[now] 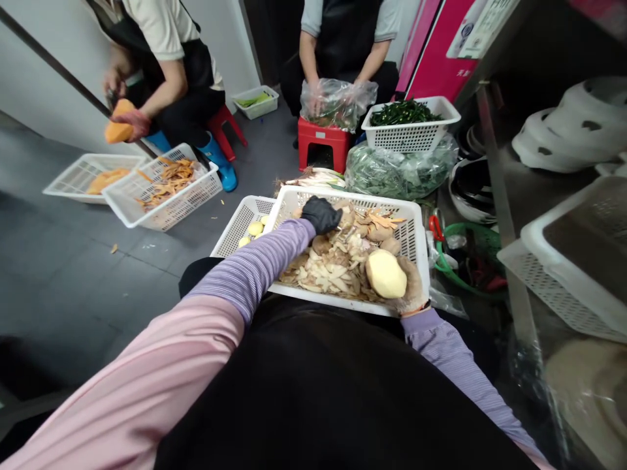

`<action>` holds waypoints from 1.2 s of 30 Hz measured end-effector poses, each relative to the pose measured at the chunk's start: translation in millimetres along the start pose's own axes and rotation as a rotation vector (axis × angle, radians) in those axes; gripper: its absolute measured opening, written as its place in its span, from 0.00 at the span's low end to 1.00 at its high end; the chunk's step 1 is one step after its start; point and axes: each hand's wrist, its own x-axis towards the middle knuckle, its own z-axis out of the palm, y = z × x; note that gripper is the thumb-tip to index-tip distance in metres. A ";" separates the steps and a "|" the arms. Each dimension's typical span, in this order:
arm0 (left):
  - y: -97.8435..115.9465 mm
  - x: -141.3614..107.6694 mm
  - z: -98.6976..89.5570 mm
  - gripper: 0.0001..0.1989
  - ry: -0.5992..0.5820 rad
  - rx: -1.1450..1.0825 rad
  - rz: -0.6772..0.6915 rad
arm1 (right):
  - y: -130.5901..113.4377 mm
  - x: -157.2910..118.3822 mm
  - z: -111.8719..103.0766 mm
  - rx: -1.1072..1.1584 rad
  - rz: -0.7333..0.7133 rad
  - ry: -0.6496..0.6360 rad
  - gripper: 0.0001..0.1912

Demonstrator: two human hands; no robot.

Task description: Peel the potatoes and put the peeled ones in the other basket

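Note:
A large peeled potato (386, 273), pale yellow, rests in my right hand (411, 287), which wears a beige work glove and grips it from the right and below. Across the basket, my left hand (321, 215) in a black glove is curled closed over the peelings; whatever its fingers hold is hidden. Both hands are over a white perforated basket (415, 225) on my lap. Inside it lie a heap of potato peelings (328, 274), several unpeeled potatoes (390, 245) and a few orange peel strips (383, 220).
Behind on the left, another white basket (235, 225) holds peeled potatoes (255, 228). One co-worker (166, 72) peels something orange; another (347, 59) handles a plastic bag on a red stool (323, 140). Bagged greens (401, 171) stand ahead, and a metal shelf (504, 196) edges the right.

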 end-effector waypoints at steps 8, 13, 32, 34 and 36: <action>42.9 -28.6 -25.5 0.30 0.140 -0.035 0.292 | -7.5 4.1 18.2 0.151 0.165 0.146 0.11; 55.7 -23.8 -23.0 0.28 0.100 -0.059 0.442 | -1.4 0.2 17.6 0.067 0.181 0.053 0.15; 20.5 -9.0 -6.8 0.28 0.153 -0.062 0.216 | 3.0 1.7 -7.9 -0.076 0.252 -0.091 0.27; 14.3 -9.2 -3.5 0.27 0.088 -0.059 0.135 | 2.5 -0.2 -10.7 -0.075 0.285 -0.070 0.26; 0.5 -13.8 1.2 0.29 -0.039 -0.057 -0.102 | 2.1 -2.3 -13.5 -0.097 0.233 -0.011 0.24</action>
